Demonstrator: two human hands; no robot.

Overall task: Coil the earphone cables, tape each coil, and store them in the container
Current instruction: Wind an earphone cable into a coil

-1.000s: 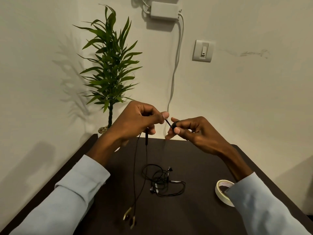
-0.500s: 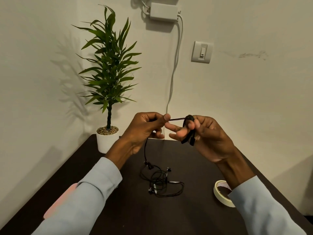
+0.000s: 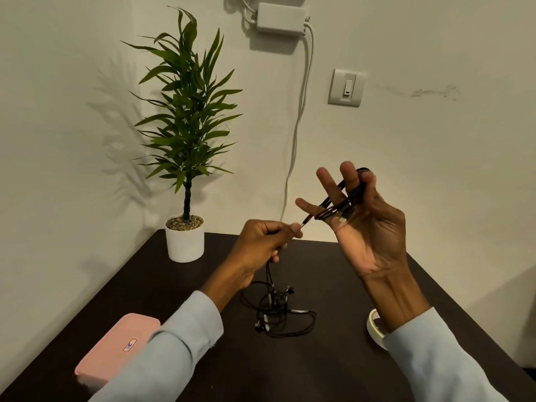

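Loops of the black earphone cable [image 3: 338,206] now go around the spread fingers of the right hand [image 3: 365,227]. A second ago that hand only pinched one end of the cable close to the other hand. Now it is lifted higher, palm facing the person, and several turns sit on it. The thumb presses the loops against the fingers, so the right hand is holding the coil. That means the winding of this cable is well along, I think, but not done.

The left hand [image 3: 262,245] is curled tight on the same cable, thumb and finger pinching it just below the right hand. A short tight piece runs from this pinch up to the coil. The rest of the cable hangs from the left hand down toward the surface [image 3: 333,372], so there is more to wind.

A second earphone [image 3: 275,313] lies in a messy heap on the surface, under and between the two hands, touched by neither. The tape roll [image 3: 372,326] lies near the right sleeve, partly hidden by it. The pink container [image 3: 116,351] is lying by the left sleeve with its lid closed. No tape is on any coil yet.
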